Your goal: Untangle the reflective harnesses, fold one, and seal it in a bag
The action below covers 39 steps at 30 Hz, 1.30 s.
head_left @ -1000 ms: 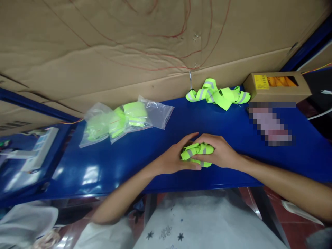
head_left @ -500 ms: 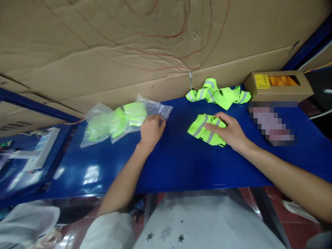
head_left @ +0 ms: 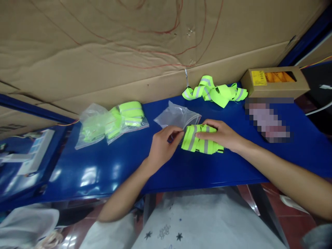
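Observation:
My right hand (head_left: 223, 135) grips a folded neon-yellow strap bundle with grey stripes (head_left: 201, 140), thumb on top, over the blue table (head_left: 166, 176). Just left of the bundle, my left hand (head_left: 164, 143) pinches the edge of a clear zip bag (head_left: 175, 116), thumb and forefinger together. This bag looks empty and lies behind the hands. Farther left are bagged neon-yellow bundles (head_left: 114, 122). A loose tangle of the same strap (head_left: 215, 93) rests against the cardboard at the back.
At the back right stands a cardboard box (head_left: 280, 90) with orange contents in its window. A blurred-out dark-edged item (head_left: 269, 121) lies before it. Cardboard (head_left: 116, 76) walls the rear. A white power strip (head_left: 38, 152) is at far left.
My left hand has moved right, bringing the clear bag away from the bagged bundles to beside the folded strap. My right hand and its bundle have shifted slightly left and nearer.

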Each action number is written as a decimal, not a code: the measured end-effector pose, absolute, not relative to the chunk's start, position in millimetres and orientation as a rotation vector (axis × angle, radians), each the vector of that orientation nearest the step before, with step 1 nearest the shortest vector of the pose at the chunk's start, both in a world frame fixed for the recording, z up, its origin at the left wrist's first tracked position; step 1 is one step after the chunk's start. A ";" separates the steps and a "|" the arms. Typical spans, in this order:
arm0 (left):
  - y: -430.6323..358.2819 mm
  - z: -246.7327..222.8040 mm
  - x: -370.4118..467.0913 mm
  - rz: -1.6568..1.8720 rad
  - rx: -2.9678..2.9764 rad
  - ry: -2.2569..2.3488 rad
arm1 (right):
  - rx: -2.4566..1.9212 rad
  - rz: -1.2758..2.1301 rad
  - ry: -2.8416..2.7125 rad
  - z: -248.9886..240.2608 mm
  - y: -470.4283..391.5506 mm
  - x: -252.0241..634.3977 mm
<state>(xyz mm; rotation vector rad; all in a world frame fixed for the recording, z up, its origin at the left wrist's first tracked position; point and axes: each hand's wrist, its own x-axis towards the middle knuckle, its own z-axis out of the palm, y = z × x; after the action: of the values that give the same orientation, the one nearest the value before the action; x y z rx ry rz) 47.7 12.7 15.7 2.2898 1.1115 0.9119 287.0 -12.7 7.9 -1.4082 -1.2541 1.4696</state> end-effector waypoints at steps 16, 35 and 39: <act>-1.7 9.1 60.3 0.852 2.962 1.059 | -1.434 1.297 -0.930 0.5 -3.2 289.8; -8.1 3.0 66.7 0.930 1.715 0.922 | -1.238 1.107 -0.838 12.0 -5.4 287.4; 4.3 -0.3 75.6 1.035 1.324 0.776 | -1.292 1.189 -0.821 5.5 -6.4 278.7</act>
<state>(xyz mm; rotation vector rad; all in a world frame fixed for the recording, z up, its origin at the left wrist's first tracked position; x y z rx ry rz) 75.6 4.3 -0.3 1.3237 0.7763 1.0347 278.7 -6.4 5.5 -1.2923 -0.8213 1.1887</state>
